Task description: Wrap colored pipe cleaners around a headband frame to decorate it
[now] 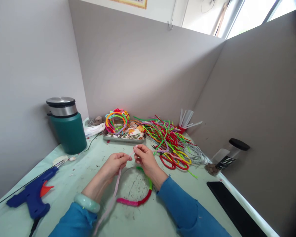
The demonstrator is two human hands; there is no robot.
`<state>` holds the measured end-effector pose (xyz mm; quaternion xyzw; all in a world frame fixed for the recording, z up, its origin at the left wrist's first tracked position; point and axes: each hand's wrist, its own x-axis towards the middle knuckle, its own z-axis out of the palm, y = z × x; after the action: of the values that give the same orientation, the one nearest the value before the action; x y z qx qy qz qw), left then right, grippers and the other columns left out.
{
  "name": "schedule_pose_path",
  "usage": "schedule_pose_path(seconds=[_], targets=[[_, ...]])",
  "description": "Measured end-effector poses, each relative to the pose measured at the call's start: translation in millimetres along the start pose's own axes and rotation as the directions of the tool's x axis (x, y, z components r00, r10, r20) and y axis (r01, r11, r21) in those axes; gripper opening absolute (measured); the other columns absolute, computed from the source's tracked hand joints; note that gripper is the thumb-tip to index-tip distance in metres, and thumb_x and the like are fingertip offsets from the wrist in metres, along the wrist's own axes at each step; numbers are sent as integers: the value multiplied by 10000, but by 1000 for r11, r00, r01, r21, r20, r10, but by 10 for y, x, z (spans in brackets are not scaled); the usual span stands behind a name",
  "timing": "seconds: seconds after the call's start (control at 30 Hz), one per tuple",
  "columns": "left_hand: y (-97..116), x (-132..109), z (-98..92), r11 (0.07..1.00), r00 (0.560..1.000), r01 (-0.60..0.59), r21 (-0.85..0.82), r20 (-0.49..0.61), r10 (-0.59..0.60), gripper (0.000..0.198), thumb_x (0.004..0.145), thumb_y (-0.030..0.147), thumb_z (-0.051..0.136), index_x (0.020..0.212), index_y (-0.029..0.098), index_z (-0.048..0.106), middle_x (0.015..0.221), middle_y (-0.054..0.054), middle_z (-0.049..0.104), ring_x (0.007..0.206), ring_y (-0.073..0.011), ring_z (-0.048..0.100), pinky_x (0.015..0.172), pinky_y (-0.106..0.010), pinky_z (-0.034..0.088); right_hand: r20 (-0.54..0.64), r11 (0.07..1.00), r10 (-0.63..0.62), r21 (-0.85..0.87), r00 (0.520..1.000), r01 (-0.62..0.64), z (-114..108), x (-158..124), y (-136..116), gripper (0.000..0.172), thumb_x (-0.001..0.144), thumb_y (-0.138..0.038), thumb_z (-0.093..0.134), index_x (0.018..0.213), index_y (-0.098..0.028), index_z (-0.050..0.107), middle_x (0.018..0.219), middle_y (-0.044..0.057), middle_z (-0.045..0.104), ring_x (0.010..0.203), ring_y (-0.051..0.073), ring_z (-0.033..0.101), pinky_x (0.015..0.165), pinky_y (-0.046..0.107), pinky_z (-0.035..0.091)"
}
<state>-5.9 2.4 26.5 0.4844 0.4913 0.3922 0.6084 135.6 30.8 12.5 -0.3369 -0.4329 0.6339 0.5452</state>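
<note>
Both hands pinch a pale pink pipe cleaner (115,189) in front of me, their fingertips a small gap apart. Its long end hangs from my left hand (116,164) toward the table's near edge. My right hand (146,161) is closed on the pink strand, and a pale pink length also shows to its right. Below the hands is a thin wire ring (138,202) partly covered in green, red and magenta fuzzy pipe cleaner; bare wire shows near its top left. Whether the ring touches the right hand is hidden. A pale green bangle sits on my left wrist.
A metal tray (123,140) holds finished colourful hoops (117,121) and small pieces. Beside it lies a heap of pipe cleaners (165,131) with red-handled scissors (174,163). At left are a green flask (68,133) and blue glue gun (36,192); at right, a clear jar (225,158).
</note>
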Motion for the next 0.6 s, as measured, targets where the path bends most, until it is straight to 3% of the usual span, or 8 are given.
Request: schedule_pose_path(seconds=[0.2,0.3,0.37,0.47,0.6], targets=[[3,-15,32,987,986,-29,-158,157,54,300,699,421,591,805,143,558,406,119,227,340,-19,130,349,-184,79,61,971,112,205,992,-122,-21,33,33,239,604,-275,712,726,-171,535,513,-58,461,440,56,410,375,167,237],[6,-36,43,995,981,3,-99,195,17,363,694,444,593,874,130,570,431,98,352,327,-13,152,341,-190,64,43,967,102,231,994,-109,-67,67,8,242,601,-261,716,727,-170,531,509,-60,455,433,53,404,368,165,224],[2,-45,48,999,978,26,-38,207,-17,406,685,461,594,904,118,583,464,74,431,322,-9,178,339,-190,66,-18,972,57,229,998,-52,-121,96,-34,249,591,-256,720,718,-172,524,523,-62,456,429,48,398,364,165,219],[-21,-39,50,1000,980,16,-4,198,-14,422,684,484,581,880,111,606,422,70,417,320,-20,233,342,-184,107,-86,974,13,228,996,7,-189,123,-96,266,572,-258,727,703,-176,511,534,-71,441,427,43,387,363,165,219],[-46,-9,37,995,988,42,-87,154,-28,380,668,479,591,837,138,587,352,108,298,294,-25,169,338,-188,92,-47,986,76,156,996,-68,-177,91,-94,275,618,-352,702,748,-176,535,645,-40,519,447,43,419,371,166,248]])
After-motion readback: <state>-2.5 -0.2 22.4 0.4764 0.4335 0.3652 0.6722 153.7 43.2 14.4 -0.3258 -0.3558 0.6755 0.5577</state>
